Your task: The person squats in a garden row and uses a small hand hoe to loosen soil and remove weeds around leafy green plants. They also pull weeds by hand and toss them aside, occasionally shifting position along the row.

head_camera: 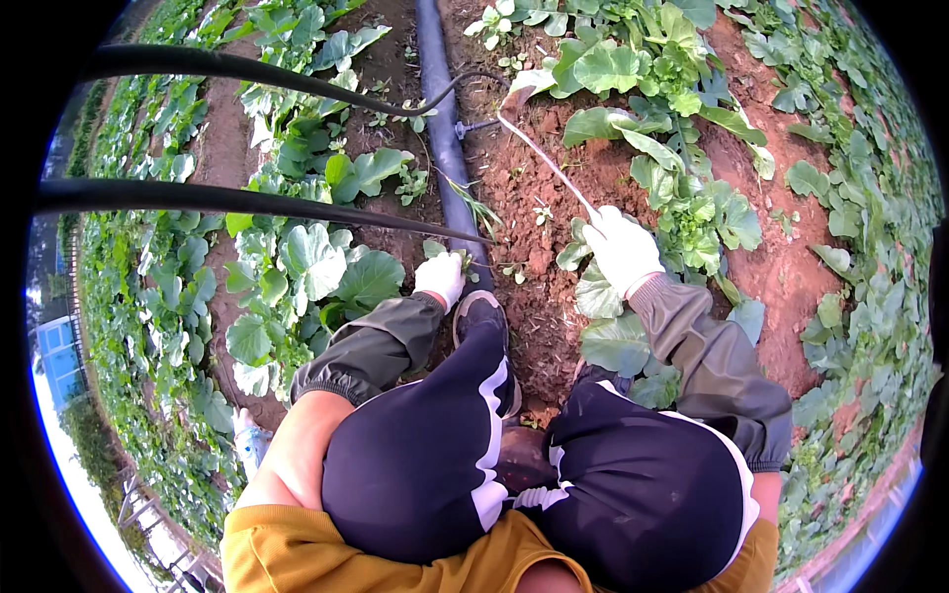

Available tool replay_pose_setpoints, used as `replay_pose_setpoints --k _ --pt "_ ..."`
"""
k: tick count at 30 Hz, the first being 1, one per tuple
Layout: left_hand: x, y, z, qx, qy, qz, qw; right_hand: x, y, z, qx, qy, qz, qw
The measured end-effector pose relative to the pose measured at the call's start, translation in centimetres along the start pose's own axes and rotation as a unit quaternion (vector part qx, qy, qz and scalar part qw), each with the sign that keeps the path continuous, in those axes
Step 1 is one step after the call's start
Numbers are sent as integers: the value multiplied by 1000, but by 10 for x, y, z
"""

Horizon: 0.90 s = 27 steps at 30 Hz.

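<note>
My right hand [624, 247], in a white glove, grips a hand hoe [547, 161] with a thin, pale shaft. Its brownish blade [517, 101] rests at the soil near a leafy plant, beside a pipe fitting. My left hand [440, 277], gloved in white too, is closed around small green weeds [465, 261], whose leaves stick out past the fingers. That hand is just above my shoe [480, 307] and beside a dark irrigation pipe [443, 126]. Reddish loose soil [549, 278] lies between the two hands, with small seedlings [543, 215] in it.
Broad-leaved crop plants [315, 263] grow left of the pipe, and another row [689, 185] stands at the right. Two black tubes [245, 200] cross from the left. A small valve fitting [463, 130] juts from the pipe. Another person's hand [243, 421] shows at lower left.
</note>
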<state>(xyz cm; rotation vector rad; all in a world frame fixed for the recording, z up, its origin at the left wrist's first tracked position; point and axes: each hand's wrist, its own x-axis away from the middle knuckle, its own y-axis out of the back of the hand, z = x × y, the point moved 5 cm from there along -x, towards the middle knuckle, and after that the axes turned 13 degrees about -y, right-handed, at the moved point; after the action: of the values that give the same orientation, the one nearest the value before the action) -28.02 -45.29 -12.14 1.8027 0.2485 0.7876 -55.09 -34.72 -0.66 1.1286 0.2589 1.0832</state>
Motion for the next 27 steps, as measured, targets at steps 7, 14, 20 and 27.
replay_pose_setpoints --k 7,14,20,27 --pt "46 -13 -5 -105 -167 -91 976 -64 -25 26 60 -47 -12 997" --pt "48 -14 6 -47 -197 -80 976 -93 -42 16 32 -117 34 992" --pt "48 -17 11 -39 -192 -85 977 -101 -51 19 11 -107 71 992" --pt "48 -22 14 -44 -194 -96 975 -91 -63 20 52 -52 78 994"
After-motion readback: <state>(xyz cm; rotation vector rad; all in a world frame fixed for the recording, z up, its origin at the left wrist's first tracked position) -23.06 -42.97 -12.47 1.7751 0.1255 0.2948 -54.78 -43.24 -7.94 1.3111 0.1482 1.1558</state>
